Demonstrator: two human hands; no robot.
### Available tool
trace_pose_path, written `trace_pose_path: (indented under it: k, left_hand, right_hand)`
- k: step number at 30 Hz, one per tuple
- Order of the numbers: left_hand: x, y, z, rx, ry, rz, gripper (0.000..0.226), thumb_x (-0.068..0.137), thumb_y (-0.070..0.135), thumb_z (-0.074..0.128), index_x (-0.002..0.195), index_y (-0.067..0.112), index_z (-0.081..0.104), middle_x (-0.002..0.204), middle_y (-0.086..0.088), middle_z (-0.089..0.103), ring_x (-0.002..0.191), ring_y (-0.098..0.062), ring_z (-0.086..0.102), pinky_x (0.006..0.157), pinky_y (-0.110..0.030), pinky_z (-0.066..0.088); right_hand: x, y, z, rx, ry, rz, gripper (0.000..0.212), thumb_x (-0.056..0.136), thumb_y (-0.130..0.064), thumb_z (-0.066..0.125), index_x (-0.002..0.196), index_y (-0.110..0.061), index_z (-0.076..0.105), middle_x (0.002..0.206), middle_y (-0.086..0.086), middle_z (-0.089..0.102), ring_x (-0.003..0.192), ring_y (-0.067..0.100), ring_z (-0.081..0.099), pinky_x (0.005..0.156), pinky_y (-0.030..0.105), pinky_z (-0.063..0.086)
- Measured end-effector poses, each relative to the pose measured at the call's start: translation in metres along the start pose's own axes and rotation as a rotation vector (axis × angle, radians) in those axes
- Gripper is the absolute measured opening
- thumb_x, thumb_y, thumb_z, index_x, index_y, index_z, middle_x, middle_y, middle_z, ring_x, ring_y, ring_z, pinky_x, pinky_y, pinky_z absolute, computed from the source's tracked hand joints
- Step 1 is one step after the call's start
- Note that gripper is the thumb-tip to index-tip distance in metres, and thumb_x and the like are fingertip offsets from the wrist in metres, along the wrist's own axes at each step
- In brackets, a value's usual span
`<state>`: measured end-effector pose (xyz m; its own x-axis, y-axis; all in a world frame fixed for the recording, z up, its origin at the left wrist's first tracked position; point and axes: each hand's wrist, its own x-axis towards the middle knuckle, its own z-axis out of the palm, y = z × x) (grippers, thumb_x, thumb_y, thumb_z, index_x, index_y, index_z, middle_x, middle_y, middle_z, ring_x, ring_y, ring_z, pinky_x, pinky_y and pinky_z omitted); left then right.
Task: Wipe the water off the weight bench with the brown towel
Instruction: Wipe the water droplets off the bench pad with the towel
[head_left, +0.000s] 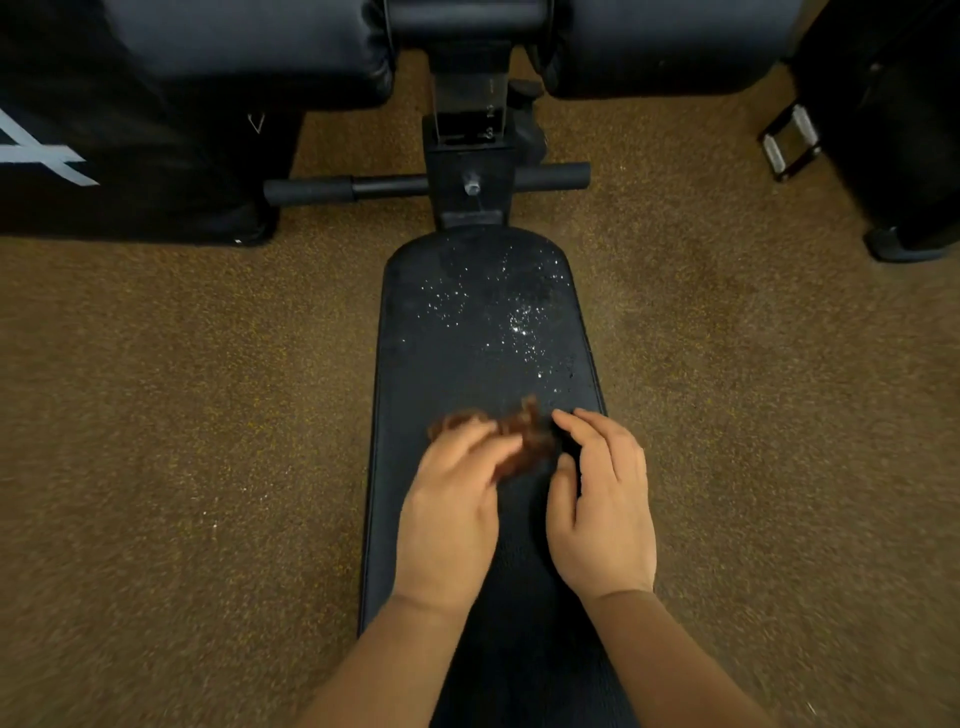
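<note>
Both hands on desk (457, 338): left hand (452, 509) blurred, seemed gripping bunched brown towel (519, 441); right hand (602, 514) relaxed, fingers touching towel edge. Water drops (519, 317) lay beyond hands, unwiped. Wiping barely begun.

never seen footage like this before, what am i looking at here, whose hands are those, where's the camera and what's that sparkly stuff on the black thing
There is no machine here: a person wears one camera on the head, looking forward and down at their own hands. The long black padded weight bench stands on brown carpet. The sparkles are scattered water droplets on its far end. The left hand rests on a small crumpled brown towel; motion blur hides whether it grips it. The right hand lies beside it, fingers loosely curved, holding nothing clearly. Black gym pads sit beyond.
</note>
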<state>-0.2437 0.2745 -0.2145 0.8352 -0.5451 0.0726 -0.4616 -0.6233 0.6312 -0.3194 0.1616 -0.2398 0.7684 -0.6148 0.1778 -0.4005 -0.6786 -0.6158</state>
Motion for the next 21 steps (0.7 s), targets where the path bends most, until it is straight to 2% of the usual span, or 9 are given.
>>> trace_pose_path:
  k: [2, 4, 8, 11, 13, 17, 21]
  left_hand:
    - [-0.017, -0.007, -0.007, 0.022, -0.040, 0.074, 0.046, 0.069, -0.009, 0.066, 0.106, 0.018, 0.070, 0.117, -0.001, 0.062, 0.113, -0.014, 0.053, 0.105, -0.023, 0.032]
    - [-0.007, -0.012, -0.004, 0.015, -0.032, 0.095, 0.045, 0.069, -0.011, 0.067, 0.105, 0.016, 0.070, 0.116, -0.002, 0.063, 0.113, -0.013, 0.051, 0.105, -0.021, 0.032]
    - [0.046, 0.008, 0.022, -0.079, 0.075, -0.043, 0.042, 0.074, -0.010, 0.063, 0.107, 0.016, 0.069, 0.116, -0.002, 0.062, 0.110, -0.015, 0.052, 0.099, -0.013, 0.030]
    - [0.070, 0.024, 0.038, -0.145, 0.118, -0.089, 0.041, 0.073, -0.010, 0.061, 0.104, 0.014, 0.070, 0.111, -0.002, 0.063, 0.105, -0.011, 0.050, 0.096, -0.012, 0.032]
    - [0.059, 0.026, 0.039, -0.118, 0.068, -0.036, 0.038, 0.075, -0.007, 0.058, 0.104, 0.015, 0.070, 0.112, -0.003, 0.063, 0.107, -0.011, 0.048, 0.097, -0.015, 0.033]
    - [0.009, 0.012, 0.016, -0.039, -0.093, 0.208, 0.033, 0.082, 0.010, 0.046, 0.102, 0.018, 0.071, 0.114, 0.000, 0.064, 0.115, -0.011, 0.050, 0.101, -0.023, 0.038]
    - [0.024, 0.005, 0.016, -0.024, -0.070, 0.233, 0.034, 0.083, 0.012, 0.042, 0.100, 0.018, 0.072, 0.111, -0.003, 0.065, 0.112, -0.015, 0.053, 0.101, -0.022, 0.037]
  right_hand:
    - [0.001, -0.001, -0.001, 0.044, 0.004, 0.015, 0.041, 0.092, -0.010, 0.040, 0.131, -0.012, 0.050, 0.130, 0.004, 0.049, 0.126, 0.017, 0.041, 0.109, 0.031, 0.032]
    - [0.001, -0.001, 0.000, 0.101, 0.023, 0.043, 0.041, 0.093, -0.012, 0.036, 0.132, -0.011, 0.047, 0.133, 0.003, 0.046, 0.129, 0.011, 0.036, 0.110, 0.022, 0.027]
    - [-0.002, -0.001, 0.001, 0.192, 0.094, 0.109, 0.044, 0.091, -0.014, 0.034, 0.135, -0.012, 0.041, 0.139, -0.002, 0.036, 0.135, 0.004, 0.028, 0.111, 0.016, 0.020]
    - [-0.001, 0.000, 0.000, 0.227, 0.135, 0.120, 0.048, 0.090, -0.013, 0.035, 0.137, -0.009, 0.039, 0.142, 0.007, 0.036, 0.137, 0.012, 0.029, 0.112, 0.016, 0.019]
    - [-0.001, 0.001, 0.000, 0.241, 0.143, 0.121, 0.050, 0.088, -0.012, 0.035, 0.137, -0.007, 0.038, 0.141, 0.009, 0.036, 0.136, 0.015, 0.029, 0.113, 0.019, 0.020]
    - [-0.001, 0.002, -0.001, 0.235, 0.109, 0.147, 0.051, 0.086, -0.014, 0.035, 0.138, -0.010, 0.038, 0.142, 0.007, 0.036, 0.136, 0.012, 0.029, 0.113, 0.017, 0.019]
    - [0.000, -0.001, -0.001, 0.216, 0.068, 0.156, 0.052, 0.084, -0.014, 0.034, 0.136, -0.014, 0.039, 0.140, -0.002, 0.035, 0.134, 0.005, 0.028, 0.110, 0.011, 0.018]
